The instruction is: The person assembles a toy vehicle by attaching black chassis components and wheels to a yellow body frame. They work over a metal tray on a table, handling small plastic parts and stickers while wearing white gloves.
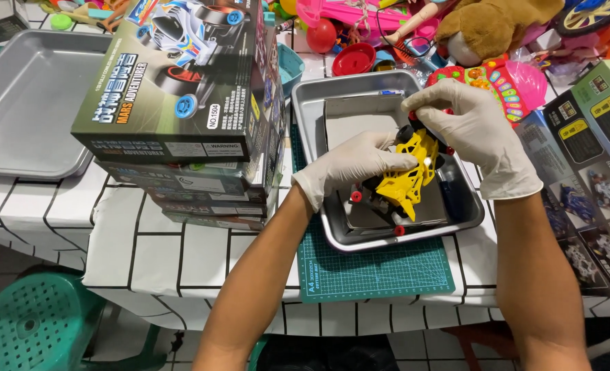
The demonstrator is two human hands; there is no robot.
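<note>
Both gloved hands grasp a yellow toy car body (pixel 407 175) held just above a shallow metal tray (pixel 470 206) that rests on a green cutting mat (pixel 380 271) on the tiled surface; the left hand (pixel 356 165) pinches its near side, and the right hand (pixel 473 134) closes over its far end, by the black parts. The shell looks like light, stiff, thin moulded plastic with open lattice struts, likely to snap if squeezed; the solid edges and black chassis seem safer grips than the struts, and the gloves may slip on glossy plastic.
</note>
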